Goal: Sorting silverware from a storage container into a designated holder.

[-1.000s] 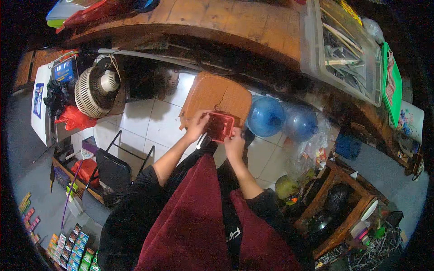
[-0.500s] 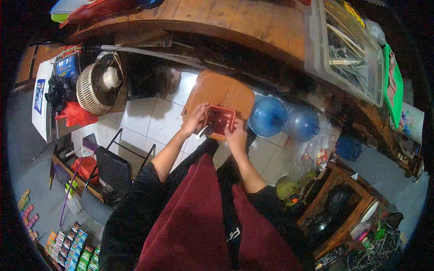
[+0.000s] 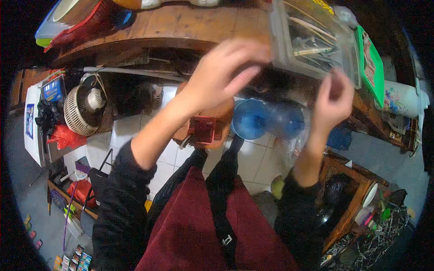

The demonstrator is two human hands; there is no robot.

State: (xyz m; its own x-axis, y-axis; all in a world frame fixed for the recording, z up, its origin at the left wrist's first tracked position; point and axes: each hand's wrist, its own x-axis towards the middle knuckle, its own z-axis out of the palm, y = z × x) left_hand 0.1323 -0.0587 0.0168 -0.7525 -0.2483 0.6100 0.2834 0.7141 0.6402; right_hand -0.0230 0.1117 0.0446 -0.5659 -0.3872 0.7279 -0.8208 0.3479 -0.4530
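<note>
My left hand [image 3: 221, 74] is raised over the edge of the wooden table, blurred by motion. Its fingers stretch toward the clear plastic box [image 3: 279, 45], apart from the thumb, and nothing shows in them. Close to the box's near right corner is my right hand [image 3: 337, 99], also blurred, its fingers loosely curved with a gap to the thumb. Thin sticks and wrapped items fill the box. Below my left forearm, a small red plastic basket [image 3: 202, 129] sits on an orange-brown stool [image 3: 223, 110], touched by neither hand; its contents are too dark to name.
Two blue water jugs [image 3: 250, 119] stand on the tiled floor right of the stool. A fan [image 3: 83, 110] is at the left, above a black folding chair [image 3: 100, 178]. The wooden table [image 3: 181, 22] spans the far side. A wooden rack [image 3: 348, 212] is at the lower right.
Both hands have left the red basket, which stays on the stool. They have risen toward the clear box, the right one moving far to the right. The view has shifted too.
</note>
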